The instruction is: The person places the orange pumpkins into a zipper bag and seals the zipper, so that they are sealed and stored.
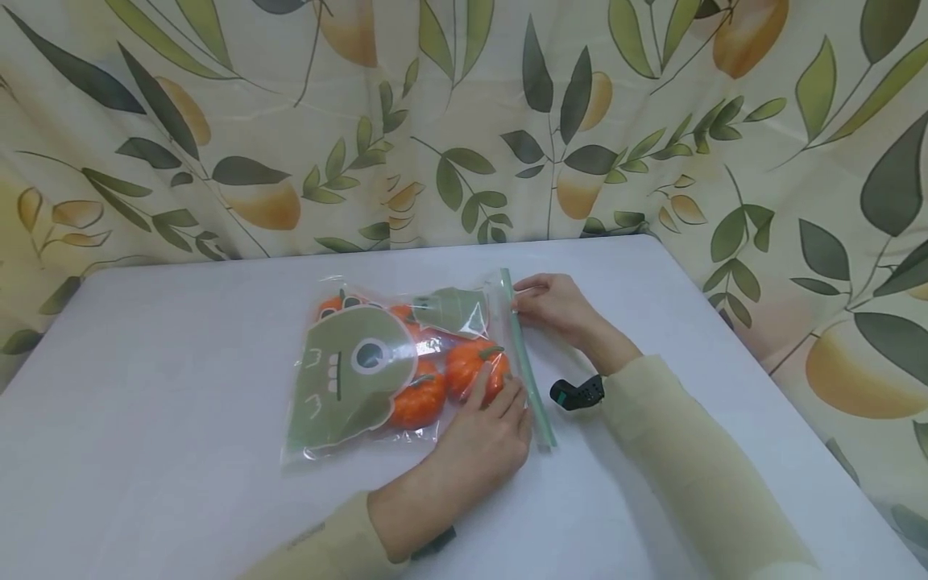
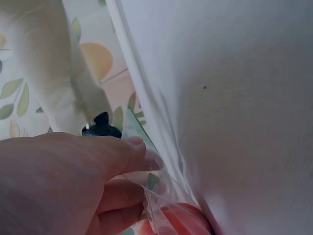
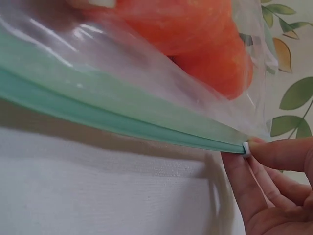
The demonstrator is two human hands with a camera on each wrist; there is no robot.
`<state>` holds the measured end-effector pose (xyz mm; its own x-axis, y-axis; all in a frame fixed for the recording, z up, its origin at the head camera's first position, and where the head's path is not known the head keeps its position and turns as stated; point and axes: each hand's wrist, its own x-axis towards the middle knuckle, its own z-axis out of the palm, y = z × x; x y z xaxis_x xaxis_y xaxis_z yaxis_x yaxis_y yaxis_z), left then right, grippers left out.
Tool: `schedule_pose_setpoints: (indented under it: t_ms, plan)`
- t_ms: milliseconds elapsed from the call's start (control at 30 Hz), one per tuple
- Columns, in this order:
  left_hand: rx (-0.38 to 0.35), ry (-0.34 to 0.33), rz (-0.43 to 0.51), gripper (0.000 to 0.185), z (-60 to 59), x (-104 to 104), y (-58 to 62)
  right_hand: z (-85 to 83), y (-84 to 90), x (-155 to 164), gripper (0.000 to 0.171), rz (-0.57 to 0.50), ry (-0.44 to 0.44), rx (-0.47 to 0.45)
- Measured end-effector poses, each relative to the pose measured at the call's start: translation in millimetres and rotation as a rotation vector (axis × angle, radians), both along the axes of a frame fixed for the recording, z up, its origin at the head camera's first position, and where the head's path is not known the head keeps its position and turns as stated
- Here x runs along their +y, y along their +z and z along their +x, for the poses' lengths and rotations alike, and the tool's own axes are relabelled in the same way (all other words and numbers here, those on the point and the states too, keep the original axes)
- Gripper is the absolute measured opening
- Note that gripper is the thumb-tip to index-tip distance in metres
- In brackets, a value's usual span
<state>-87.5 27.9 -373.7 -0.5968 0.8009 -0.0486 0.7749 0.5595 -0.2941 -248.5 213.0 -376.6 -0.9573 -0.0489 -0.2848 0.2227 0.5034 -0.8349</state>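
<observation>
A clear zip bag (image 1: 377,379) lies flat on the white table (image 1: 145,387). It holds several small orange pumpkins (image 1: 471,366) and has a green cartoon face printed on it. Its green zipper strip (image 1: 525,370) runs along the right side. My left hand (image 1: 500,403) rests on the bag near the strip's near end, fingers pressing over a pumpkin (image 2: 178,220). My right hand (image 1: 518,304) is at the strip's far end. There it pinches the small white slider (image 3: 246,148) between thumb and fingers, on the green zipper strip (image 3: 122,117).
A leaf-and-fruit patterned curtain (image 1: 464,121) hangs behind and to the right of the table. A black wrist camera (image 1: 577,393) sits on my right forearm just beside the zipper. The table's right edge (image 1: 761,354) is close to my right arm.
</observation>
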Motion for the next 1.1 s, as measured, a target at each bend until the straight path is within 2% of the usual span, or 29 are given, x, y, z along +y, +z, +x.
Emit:
schedule_pose_setpoints:
  t_ms: [233, 467, 833, 1100]
  plan:
    - [-0.003, 0.008, -0.021, 0.054, 0.2, 0.3, 0.0, -11.6, -1.1, -4.1, 0.045, 0.055, -0.021, 0.041]
    - [0.013, 0.002, -0.020, 0.052, 0.2, 0.6, 0.0, -17.1, 2.0, -8.0, 0.043, -0.008, -0.043, 0.081]
    - [0.032, -0.008, -0.042, 0.051, 0.6, 1.3, -0.8, -27.5, 2.1, -12.7, 0.037, -0.008, -0.100, 0.150]
    - [0.064, -0.016, -0.026, 0.049, -0.3, 0.1, -1.9, -33.8, 2.7, -17.5, 0.036, 0.001, -0.119, 0.164]
